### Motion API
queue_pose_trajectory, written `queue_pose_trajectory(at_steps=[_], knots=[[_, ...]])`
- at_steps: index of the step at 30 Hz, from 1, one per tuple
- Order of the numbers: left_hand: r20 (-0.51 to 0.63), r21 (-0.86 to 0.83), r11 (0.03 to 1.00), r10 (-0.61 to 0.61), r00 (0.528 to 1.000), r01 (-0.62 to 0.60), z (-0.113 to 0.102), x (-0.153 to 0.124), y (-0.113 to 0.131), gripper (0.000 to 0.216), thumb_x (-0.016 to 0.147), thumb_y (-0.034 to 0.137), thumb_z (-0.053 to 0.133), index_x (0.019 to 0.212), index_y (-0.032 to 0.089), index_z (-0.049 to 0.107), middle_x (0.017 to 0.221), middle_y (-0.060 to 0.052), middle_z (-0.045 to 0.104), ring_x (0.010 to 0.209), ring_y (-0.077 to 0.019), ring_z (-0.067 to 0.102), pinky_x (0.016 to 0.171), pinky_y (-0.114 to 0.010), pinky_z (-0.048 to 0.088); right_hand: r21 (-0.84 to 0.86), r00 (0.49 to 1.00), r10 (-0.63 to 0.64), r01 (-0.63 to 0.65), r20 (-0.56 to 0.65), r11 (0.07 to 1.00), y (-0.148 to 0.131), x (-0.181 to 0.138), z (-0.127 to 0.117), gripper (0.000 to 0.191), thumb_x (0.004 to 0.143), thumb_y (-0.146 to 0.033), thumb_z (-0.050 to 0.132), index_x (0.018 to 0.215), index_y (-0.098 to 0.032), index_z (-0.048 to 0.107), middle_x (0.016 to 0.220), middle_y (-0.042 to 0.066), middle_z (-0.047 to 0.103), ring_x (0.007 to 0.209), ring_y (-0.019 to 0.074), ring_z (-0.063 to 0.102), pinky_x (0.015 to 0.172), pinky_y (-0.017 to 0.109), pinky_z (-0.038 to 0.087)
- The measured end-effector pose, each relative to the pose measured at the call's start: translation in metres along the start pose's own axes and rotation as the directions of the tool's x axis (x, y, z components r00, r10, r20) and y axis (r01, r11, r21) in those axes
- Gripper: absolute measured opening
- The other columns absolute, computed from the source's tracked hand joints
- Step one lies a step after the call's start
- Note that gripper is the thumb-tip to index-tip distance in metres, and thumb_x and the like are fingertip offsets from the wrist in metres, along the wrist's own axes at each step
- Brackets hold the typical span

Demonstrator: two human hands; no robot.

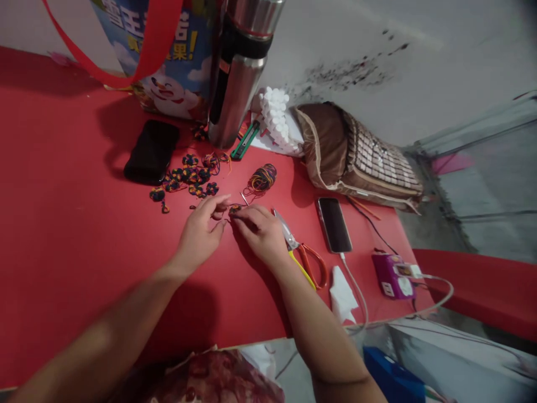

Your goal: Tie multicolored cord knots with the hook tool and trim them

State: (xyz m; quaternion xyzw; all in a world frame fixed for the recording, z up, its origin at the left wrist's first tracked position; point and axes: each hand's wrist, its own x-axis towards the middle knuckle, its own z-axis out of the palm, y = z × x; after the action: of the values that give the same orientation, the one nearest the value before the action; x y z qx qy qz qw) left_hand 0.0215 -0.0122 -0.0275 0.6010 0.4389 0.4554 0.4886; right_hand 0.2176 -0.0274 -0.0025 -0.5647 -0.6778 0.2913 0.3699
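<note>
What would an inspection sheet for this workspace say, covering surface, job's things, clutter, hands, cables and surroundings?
Surface: red tabletop, in use.
Job's things: small yarn piece at the fingertips; multicoloured yarn ball beyond; finished-looking yarn clusters to the left; scissors beside the right forearm.
Clutter: steel flask, green box cutter, smartphone, crumpled tissue, printed bag.
Hands: right hand pinches the yarn piece; left hand is close beside it, contact unclear.
Cables: white cable plugged into the smartphone; another white cable at the purple socket box.
Surroundings: wall with dark marks.
</note>
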Motion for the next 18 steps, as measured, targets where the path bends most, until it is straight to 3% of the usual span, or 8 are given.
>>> queue_pose_trajectory(at_steps=[2, 4, 7, 9, 11, 14, 18], knots=[[0.042, -0.008, 1.0, -0.006, 0.999, 0.006, -0.001, 0.0, 0.002, 0.057, 0.094, 0.006, 0.073, 0.147, 0.025, 0.075, 0.148, -0.013, 0.079, 0.133, -0.0267, 0.077, 0.121, -0.046, 0.061, 0.178, 0.991, 0.115, -0.101, -0.066, 0.979, -0.003, -0.001, -0.001, 0.011, 0.098, -0.037, 0.084, 0.092, -0.028, 0.086, 0.096, 0.007, 0.085, 0.085, 0.0242, 0.075, 0.083, 0.042, 0.062], [0.088, -0.083, 0.996, -0.03, 0.996, 0.037, -0.002, -0.001, 0.005, 0.057, 0.093, 0.012, 0.078, 0.149, 0.024, 0.076, 0.151, -0.014, 0.079, 0.136, -0.0279, 0.079, 0.126, -0.049, 0.06, 0.44, 0.959, 0.28, -0.232, -0.046, 0.868, -0.006, -0.002, 0.0, 0.019, 0.091, -0.044, 0.093, 0.09, -0.027, 0.086, 0.081, 0.002, 0.08, 0.066, 0.0169, 0.064, 0.066, 0.034, 0.055], [0.149, -0.26, 0.949, -0.141, 0.979, 0.176, -0.002, -0.005, 0.01, 0.046, 0.094, 0.026, 0.087, 0.14, 0.021, 0.081, 0.127, -0.011, 0.088, 0.116, -0.0261, 0.086, 0.106, -0.041, 0.072, 0.712, 0.905, 0.411, -0.36, 0.11, 0.603, -0.01, -0.004, 0.003, 0.033, 0.079, -0.049, 0.103, 0.089, -0.024, 0.085, 0.06, -0.005, 0.067, 0.05, 0.009, 0.047, 0.052, 0.025, 0.042], [0.151, -0.342, 0.898, -0.238, 0.96, 0.276, -0.002, -0.007, 0.013, 0.04, 0.094, 0.029, 0.091, 0.134, 0.021, 0.085, 0.114, -0.008, 0.089, 0.089, -0.0199, 0.086, 0.084, -0.032, 0.074, 0.791, 0.875, 0.452, -0.398, 0.175, 0.464, -0.012, -0.005, 0.006, 0.038, 0.076, -0.05, 0.107, 0.086, -0.022, 0.083, 0.054, -0.007, 0.063, 0.046, 0.0078, 0.044, 0.046, 0.023, 0.04], [0.122, -0.395, 0.874, -0.255, 0.959, 0.283, -0.003, -0.006, 0.014, 0.037, 0.091, 0.025, 0.095, 0.127, 0.022, 0.089, 0.107, -0.005, 0.088, 0.077, -0.0146, 0.082, 0.075, -0.026, 0.072, 0.832, 0.857, 0.47, -0.411, 0.212, 0.374, -0.013, -0.007, 0.008, 0.039, 0.076, -0.05, 0.107, 0.088, -0.023, 0.081, 0.052, -0.008, 0.062, 0.043, 0.0076, 0.043, 0.044, 0.022, 0.042], [0.092, -0.445, 0.859, -0.238, 0.967, 0.254, -0.008, -0.001, 0.014, 0.027, 0.09, 0.022, 0.097, 0.117, 0.024, 0.094, 0.098, -0.003, 0.085, 0.069, -0.0115, 0.079, 0.066, -0.021, 0.069, 0.858, 0.852, 0.479, -0.397, 0.212, 0.325, -0.014, -0.006, 0.007, 0.038, 0.078, -0.046, 0.107, 0.087, -0.022, 0.078, 0.058, -0.007, 0.068, 0.044, 0.0083, 0.049, 0.044, 0.023, 0.048], [0.102, -0.43, 0.873, -0.205, 0.974, 0.229, -0.015, 0.004, 0.014, 0.021, 0.09, 0.025, 0.098, 0.111, 0.025, 0.097, 0.096, -0.005, 0.083, 0.065, -0.0111, 0.076, 0.062, -0.021, 0.067, 0.899, 0.849, 0.498, -0.346, 0.179, 0.268, -0.011, 0.0, 0.002, 0.037, 0.073, -0.039, 0.107, 0.083, -0.021, 0.078, 0.071, -0.004, 0.075, 0.047, 0.0049, 0.052, 0.045, 0.019, 0.045]])
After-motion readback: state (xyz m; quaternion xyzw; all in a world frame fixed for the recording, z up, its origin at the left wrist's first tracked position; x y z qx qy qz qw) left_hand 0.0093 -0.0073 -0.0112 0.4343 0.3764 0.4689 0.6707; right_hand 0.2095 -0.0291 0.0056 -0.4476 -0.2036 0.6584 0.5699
